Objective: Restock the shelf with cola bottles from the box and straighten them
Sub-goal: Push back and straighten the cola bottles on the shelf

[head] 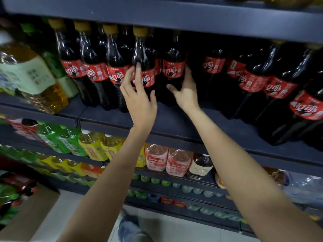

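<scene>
A row of cola bottles with red labels and yellow caps stands on the dark shelf (174, 123). My left hand (139, 102) lies against the front cola bottle (145, 49) with its fingers spread up over the label and the thumb at the bottle's right side. My right hand (186, 91) clasps a second cola bottle (173, 65) that stands further back, thumb on its left and fingers on its right. More cola bottles (272, 81) stand to the right, larger in view. A cardboard box (35, 215) sits on the floor at the lower left.
Yellow tea bottles (29, 75) and green bottles fill the shelf's left end. Lower shelves hold green, yellow and pink drinks (157, 159). A shelf board (174, 16) hangs just above the caps. A bare strip of shelf lies in front of the right-hand bottle.
</scene>
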`<state>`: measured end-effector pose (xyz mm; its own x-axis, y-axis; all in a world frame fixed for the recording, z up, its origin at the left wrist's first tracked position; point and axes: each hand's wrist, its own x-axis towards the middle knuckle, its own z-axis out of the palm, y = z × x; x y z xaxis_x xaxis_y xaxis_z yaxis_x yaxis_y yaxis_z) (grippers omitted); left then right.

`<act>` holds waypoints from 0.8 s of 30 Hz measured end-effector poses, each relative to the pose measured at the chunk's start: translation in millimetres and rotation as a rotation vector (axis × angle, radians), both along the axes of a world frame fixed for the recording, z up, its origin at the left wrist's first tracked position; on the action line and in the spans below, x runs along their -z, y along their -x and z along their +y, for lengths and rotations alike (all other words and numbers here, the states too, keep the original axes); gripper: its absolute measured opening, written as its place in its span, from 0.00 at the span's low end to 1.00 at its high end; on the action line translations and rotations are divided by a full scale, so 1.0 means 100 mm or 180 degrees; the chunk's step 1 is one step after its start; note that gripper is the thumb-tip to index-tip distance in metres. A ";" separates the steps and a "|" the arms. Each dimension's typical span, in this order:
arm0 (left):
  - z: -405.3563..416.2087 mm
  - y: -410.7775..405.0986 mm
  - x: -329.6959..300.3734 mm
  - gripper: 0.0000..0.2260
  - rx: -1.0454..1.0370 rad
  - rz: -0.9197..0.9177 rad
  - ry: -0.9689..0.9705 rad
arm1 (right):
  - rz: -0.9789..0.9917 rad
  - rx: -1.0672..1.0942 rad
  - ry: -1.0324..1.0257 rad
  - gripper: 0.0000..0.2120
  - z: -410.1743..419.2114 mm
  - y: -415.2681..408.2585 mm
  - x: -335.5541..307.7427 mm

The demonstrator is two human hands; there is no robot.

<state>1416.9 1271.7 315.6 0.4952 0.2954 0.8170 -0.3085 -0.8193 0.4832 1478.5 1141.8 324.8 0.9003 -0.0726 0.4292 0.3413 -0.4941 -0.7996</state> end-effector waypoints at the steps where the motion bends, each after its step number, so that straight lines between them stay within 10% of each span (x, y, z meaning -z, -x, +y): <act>1: 0.01 0.00 0.01 0.33 0.0007 -0.0005 -0.0020 | -0.0029 0.0026 0.0072 0.40 0.03 -0.01 0.01; 9: -0.02 0.13 0.05 0.26 0.0343 -0.0359 -0.0143 | 0.0035 -0.0061 0.0047 0.41 -0.20 0.18 0.00; 13: -0.04 0.17 0.10 0.26 0.0436 -0.0413 -0.0100 | -0.0619 0.1249 0.0082 0.29 -0.51 0.35 0.10; 24: 0.17 0.08 0.25 0.36 0.0289 0.0556 0.0177 | 0.0523 0.2139 0.0043 0.40 -0.33 -0.14 -0.03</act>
